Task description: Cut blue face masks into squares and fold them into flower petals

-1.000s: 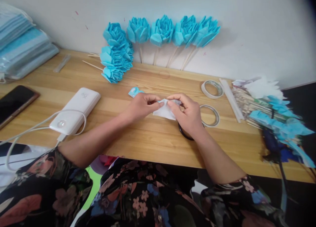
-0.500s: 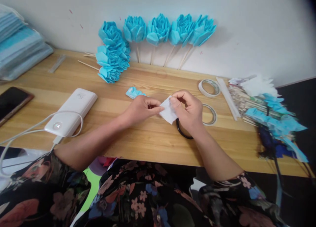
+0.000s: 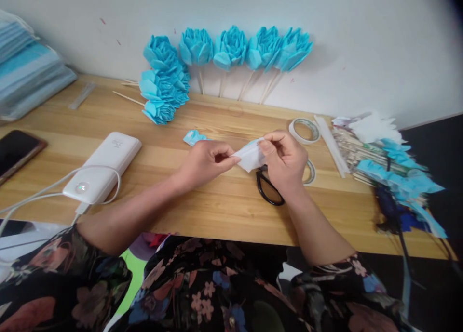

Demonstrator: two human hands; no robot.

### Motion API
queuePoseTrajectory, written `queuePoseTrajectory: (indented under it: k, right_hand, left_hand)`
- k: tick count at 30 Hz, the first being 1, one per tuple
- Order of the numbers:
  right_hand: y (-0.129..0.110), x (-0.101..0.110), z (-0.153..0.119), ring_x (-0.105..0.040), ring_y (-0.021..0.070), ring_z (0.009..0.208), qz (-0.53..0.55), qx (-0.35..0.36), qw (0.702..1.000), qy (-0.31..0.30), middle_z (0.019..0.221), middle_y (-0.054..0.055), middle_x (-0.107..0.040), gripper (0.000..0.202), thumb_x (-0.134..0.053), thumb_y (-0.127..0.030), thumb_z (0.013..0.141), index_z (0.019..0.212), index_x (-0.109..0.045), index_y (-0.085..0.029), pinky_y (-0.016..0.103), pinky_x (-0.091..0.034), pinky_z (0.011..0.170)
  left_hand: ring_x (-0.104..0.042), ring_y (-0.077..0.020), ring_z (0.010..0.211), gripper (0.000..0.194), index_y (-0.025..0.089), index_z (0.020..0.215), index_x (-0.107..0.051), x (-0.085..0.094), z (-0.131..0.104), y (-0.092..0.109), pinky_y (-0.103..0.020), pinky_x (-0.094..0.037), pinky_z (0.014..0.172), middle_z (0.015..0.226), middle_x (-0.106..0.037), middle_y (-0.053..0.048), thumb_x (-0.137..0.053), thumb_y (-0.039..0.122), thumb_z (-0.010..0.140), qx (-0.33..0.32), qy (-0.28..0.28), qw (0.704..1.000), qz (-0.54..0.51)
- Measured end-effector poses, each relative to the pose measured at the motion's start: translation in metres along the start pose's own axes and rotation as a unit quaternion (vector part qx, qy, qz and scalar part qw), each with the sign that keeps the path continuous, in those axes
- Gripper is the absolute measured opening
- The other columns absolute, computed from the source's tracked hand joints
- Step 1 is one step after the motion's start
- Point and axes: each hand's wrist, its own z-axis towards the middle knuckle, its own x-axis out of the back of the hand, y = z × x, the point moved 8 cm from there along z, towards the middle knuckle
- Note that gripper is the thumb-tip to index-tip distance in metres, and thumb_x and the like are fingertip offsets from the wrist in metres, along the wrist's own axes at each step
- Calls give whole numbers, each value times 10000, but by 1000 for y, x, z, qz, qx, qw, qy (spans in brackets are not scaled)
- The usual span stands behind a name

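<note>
A small white pleated piece (image 3: pixel 250 155) is stretched between my two hands above the wooden table. My left hand (image 3: pixel 210 162) pinches its left corner between thumb and forefinger. On the other side, my right hand (image 3: pixel 285 158) grips the right end, thumb over the fabric. Below my right hand lies a black scissor handle (image 3: pixel 269 190), the rest of it hidden. Behind my left hand sits a crumpled blue piece (image 3: pixel 194 137). One tape roll (image 3: pixel 304 130) lies behind my right hand, and another (image 3: pixel 310 172) is partly covered by it.
Blue flowers on sticks (image 3: pixel 230 47) lean against the wall, with more heaped at the left (image 3: pixel 164 81). A white power bank (image 3: pixel 103 166) with a cable, a phone (image 3: pixel 20 151) and stacked masks (image 3: pixel 32 74) are at left. White sticks (image 3: pixel 332 146) and a pile of scraps (image 3: pixel 401 170) lie right.
My right hand has moved a little to the right, and the white piece is drawn out longer and tilted. More of the black scissor handle shows.
</note>
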Motion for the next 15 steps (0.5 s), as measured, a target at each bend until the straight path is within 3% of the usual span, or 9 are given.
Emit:
queuePoseTrajectory:
  k: [4,10,15]
  right_hand:
    - [-1,1,0,-593,129,640,5,2,1000,3,730,-18,-656,205,-619,-416,957,857,-642,-239,286,-486,633]
    - [2,-1,-2,-500,117,536,-7,-25,1000,-4,656,-30,-595,232,-593,-464,963,892,-637,-248,264,-408,505]
    - [-3,-8,-7,-451,104,493,-10,-36,999,-34,585,-54,-551,209,-615,-441,953,869,-643,-252,246,-378,480]
  left_hand:
    - [-372,-73,536,299,147,635,-616,3,1,-5,-224,-260,520,548,-495,30,-661,379,817,19,-10,997,-71]
    - [-489,-96,600,401,142,663,-624,4,2,-13,-229,-407,585,621,-593,-3,-715,509,799,47,-12,987,-155]
    - [-610,-148,800,489,142,1006,-707,7,4,-12,-266,-489,726,921,-710,-65,-685,588,808,49,10,983,-178]
